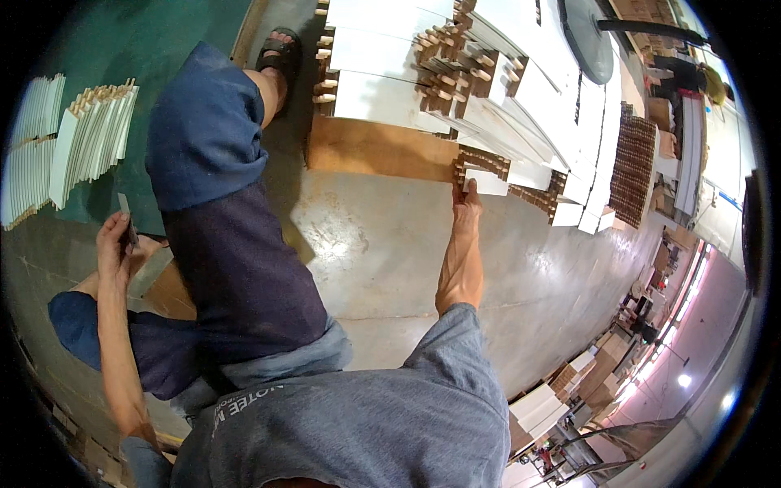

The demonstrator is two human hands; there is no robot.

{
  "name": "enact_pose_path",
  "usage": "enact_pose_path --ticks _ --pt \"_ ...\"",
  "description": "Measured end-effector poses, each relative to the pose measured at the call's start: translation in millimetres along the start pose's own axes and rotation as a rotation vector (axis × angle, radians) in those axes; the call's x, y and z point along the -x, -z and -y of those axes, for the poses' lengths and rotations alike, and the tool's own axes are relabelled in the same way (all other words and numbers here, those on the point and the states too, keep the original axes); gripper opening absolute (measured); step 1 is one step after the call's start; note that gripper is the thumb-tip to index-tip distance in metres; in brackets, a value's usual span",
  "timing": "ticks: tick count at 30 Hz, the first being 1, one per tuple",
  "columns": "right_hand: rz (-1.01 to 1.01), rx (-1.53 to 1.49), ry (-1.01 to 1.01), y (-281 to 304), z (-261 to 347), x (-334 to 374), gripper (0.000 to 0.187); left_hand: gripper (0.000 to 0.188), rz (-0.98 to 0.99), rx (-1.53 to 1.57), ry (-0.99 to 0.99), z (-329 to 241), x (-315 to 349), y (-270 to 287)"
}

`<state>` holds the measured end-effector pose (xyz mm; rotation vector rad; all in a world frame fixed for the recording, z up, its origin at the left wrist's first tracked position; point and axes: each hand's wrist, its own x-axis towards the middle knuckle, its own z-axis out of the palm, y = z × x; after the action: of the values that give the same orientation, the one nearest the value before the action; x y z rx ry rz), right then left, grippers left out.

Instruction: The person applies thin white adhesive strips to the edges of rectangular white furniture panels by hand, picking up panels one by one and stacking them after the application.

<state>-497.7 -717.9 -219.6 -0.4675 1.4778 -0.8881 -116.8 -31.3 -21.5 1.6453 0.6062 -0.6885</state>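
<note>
My right hand [466, 199] reaches out to the lower corner of a stack and is closed on the end of a white-painted board [488, 182]. Brown bare wood with pegs shows at the neighbouring boards' ends. On the other side, by my bent knee, my left hand [114, 240] pinches a thin, flat, greyish strip [124, 205] held roughly upright. What kind of strip it is I cannot make out. Close to that hand, rows of slim white slats [98, 134] stand on a green surface [163, 49].
Beside my sandalled foot [279, 58], stacked white boards [378, 49] with peg ends rest by a brown wooden panel [378, 150]. A grey fan-like disc [587, 41] hangs above the stacks. Further stacks [634, 167] and a person [691, 75] are at the far right.
</note>
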Motion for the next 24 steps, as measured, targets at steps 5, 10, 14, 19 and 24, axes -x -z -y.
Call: enact_pose_path --ticks 5,10,14,19,24 --pt "-0.012 0.172 -0.069 10.8 18.6 12.4 0.024 0.013 0.046 0.063 -0.068 -5.8 -3.3 0.7" --pt "0.271 -0.372 -0.138 37.9 21.6 85.5 0.028 0.023 0.057 0.078 -0.079 -14.6 3.1 -11.5" --pt "0.489 -0.38 -0.017 55.3 -6.2 235.1 0.046 0.027 -0.043 0.023 -0.074 -36.0 33.3 -36.3" --pt "0.536 -0.258 0.169 21.5 36.6 316.4 0.041 0.023 0.162 0.041 -0.225 -49.7 23.3 -29.1" --pt "0.954 -0.37 0.29 -99.7 110.9 407.7 0.047 0.018 0.254 0.21 -0.328 -83.8 44.5 -36.1"
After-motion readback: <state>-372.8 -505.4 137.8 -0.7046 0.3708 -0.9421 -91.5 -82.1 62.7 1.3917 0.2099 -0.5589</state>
